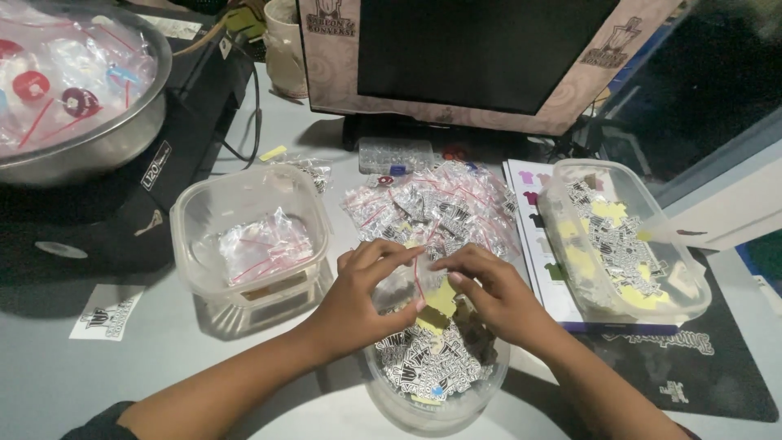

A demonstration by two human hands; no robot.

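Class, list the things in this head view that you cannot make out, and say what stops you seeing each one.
- Small clear zip bag with red seal: its contents, covered by the left hand and right hand.
- Round clear plastic bowl of black-and-white stickers: its far half, under both hands.
- Large metal basin: cut off by the top and left edges.
- White printed sheet: partly under the rectangular clear plastic tub.

A pale grey worktop (49, 375) under dim, cool light. A dark monitor (481, 49) in a patterned pinkish frame stands at the rear centre. A black mat (700, 367) lies at right, beside a dark window (717, 73).
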